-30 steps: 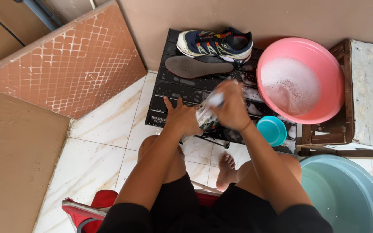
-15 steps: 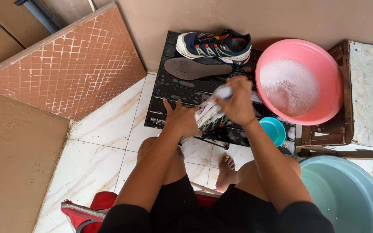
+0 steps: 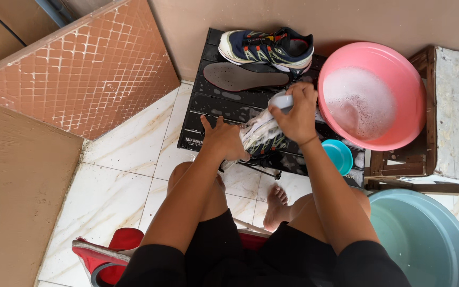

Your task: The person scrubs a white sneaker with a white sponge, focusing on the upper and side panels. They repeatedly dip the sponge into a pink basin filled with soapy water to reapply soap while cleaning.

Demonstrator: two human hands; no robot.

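While the left hand [image 3: 223,141] is pinning a soapy sneaker [image 3: 261,135] on the low black slatted desk [image 3: 208,103], the right hand [image 3: 296,114] is gripping a white brush [image 3: 281,100], scrubbing mid-wash beside the foamy pink basin [image 3: 373,95].

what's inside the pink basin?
The pink basin holds soapy water topped with white foam. The foam hides the bottom, so anything submerged cannot be seen. The right hand hides a bit of its left rim.

Bare-armed, barefoot person in black shorts, thin band on right wrist.
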